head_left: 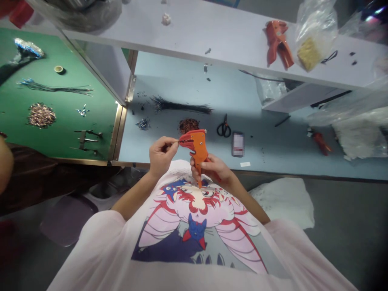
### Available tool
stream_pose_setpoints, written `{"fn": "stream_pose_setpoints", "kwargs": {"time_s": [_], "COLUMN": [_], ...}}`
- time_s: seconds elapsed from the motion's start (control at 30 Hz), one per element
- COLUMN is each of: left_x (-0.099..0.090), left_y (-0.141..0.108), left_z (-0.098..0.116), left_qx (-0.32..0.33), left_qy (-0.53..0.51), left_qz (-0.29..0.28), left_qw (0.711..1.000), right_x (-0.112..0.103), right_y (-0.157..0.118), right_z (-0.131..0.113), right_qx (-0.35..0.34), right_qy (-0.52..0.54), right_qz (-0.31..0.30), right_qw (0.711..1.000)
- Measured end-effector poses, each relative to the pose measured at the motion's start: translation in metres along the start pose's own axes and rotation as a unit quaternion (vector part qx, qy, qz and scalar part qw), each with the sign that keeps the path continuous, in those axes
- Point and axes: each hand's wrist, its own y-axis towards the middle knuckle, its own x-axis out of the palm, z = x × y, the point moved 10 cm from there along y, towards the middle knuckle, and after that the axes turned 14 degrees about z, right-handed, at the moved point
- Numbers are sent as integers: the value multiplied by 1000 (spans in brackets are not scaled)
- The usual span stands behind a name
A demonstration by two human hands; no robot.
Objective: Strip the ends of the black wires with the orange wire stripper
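Orange wire stripper (pixel 197 150) sits tight in the right hand (pixel 210 169), its nose at the left hand (pixel 162 155) pinching thin wire (pixel 176 142).

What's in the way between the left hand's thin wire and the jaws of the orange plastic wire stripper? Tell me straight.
Nothing visible: the thin dark wire pinched by the left hand already reaches the jaws of the orange plastic wire stripper, gripped by the right hand.

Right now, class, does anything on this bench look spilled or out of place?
Small black scraps lie scattered on the blue bench left of the black wire bundle; unlike the tidy piles, they look spilled.
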Motion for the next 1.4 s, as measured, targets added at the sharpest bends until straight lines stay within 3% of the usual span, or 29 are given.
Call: {"fn": "stream_pose_setpoints", "kwargs": {"time_s": [0.33,0.73,0.93,1.03,1.13,1.17,1.2,1.23,1.3,1.37,1.4], "left_x": [-4,-4,-2,-5,-11,-12,-13,-13,-12,-8,-6], "left_y": [-1,-5,-2,1,4,4,4,3,-1,-7,-11], "left_z": [-5,-2,-7,-8,-4,-1,3,9,22,34,39], "left_qx": [-9,25,28,35,54,67,87,113,180,250,281], "left_qy": [14,47,46,56,68,73,79,88,109,125,131], "left_qz": [14,9,9,25,47,51,52,51,40,26,20], "left_qw": [1000,999,999,997,995,994,992,988,977,960,950], "right_x": [6,5,10,-3,-48,-71,-96,-117,-141,-151,-154], "right_y": [0,4,2,8,30,40,47,53,63,73,76], "right_z": [1,17,7,0,2,4,5,8,19,39,50], "right_qx": [1,58,11,-27,-75,-93,-107,-108,-94,-82,-77], "right_qy": [5,69,44,0,-129,-214,-329,-463,-674,-742,-752], "right_qz": [-7,-24,-43,-39,57,119,198,262,299,283,270], "right_qw": [1000,996,998,999,987,965,917,840,669,602,596]}}
